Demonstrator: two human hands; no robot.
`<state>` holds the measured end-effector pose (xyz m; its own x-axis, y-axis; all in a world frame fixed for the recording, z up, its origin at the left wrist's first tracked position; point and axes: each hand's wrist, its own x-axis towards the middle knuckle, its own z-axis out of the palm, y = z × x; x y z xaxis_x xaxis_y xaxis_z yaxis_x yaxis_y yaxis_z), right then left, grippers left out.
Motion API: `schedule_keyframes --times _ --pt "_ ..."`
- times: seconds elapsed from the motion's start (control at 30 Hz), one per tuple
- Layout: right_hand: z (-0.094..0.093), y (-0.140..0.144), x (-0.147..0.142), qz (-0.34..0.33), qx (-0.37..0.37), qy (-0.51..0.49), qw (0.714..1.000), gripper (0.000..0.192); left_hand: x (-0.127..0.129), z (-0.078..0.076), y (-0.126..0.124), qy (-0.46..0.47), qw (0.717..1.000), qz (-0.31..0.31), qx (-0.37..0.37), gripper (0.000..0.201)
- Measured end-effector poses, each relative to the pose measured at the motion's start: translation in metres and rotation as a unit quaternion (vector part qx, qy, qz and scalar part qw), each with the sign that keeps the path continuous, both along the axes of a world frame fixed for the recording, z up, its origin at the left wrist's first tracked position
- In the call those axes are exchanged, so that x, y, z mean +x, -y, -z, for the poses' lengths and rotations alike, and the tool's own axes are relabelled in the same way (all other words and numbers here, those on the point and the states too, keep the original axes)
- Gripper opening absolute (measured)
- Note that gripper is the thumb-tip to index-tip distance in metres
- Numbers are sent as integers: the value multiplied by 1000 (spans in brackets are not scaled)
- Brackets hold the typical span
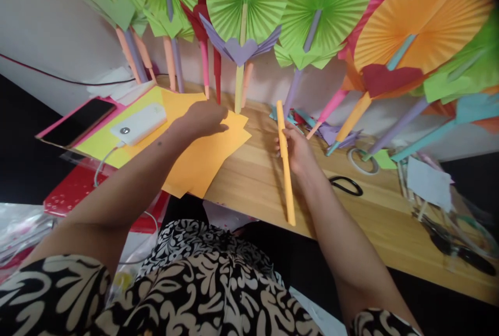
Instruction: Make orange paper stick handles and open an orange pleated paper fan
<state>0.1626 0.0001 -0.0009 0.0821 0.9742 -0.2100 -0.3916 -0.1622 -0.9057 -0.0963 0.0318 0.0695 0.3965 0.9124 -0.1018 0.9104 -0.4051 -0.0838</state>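
Orange paper tube (289, 185) points toward the worktop's front edge (253, 212), grasped by the right hand (299, 150), left hand (203, 118) over orange sheets (206, 164), hold unclear.

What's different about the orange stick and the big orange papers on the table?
The orange stick is long and thin, but the orange papers are wide and flat. The stick is gripped in the right hand, while the papers lie on the wooden table by the left hand. Both are a similar yellowish orange.
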Motion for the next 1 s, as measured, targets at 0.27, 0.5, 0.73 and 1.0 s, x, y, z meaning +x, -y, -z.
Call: schedule_keyframes --times 0.27,0.5,0.73,1.0 --pt "3 2 -8 -7 -5 4 1000 35 -12 48 30 2 995 -98 -13 36" --pt "0 2 -6 7 -31 -26 999 24 -16 58 28 -19 998 -61 18 35" --pt "-3 4 -6 14 -49 -33 998 19 -35 56 20 8 996 -90 27 54" --pt "-33 3 19 47 84 -22 995 19 7 25 82 82 996 38 28 45"
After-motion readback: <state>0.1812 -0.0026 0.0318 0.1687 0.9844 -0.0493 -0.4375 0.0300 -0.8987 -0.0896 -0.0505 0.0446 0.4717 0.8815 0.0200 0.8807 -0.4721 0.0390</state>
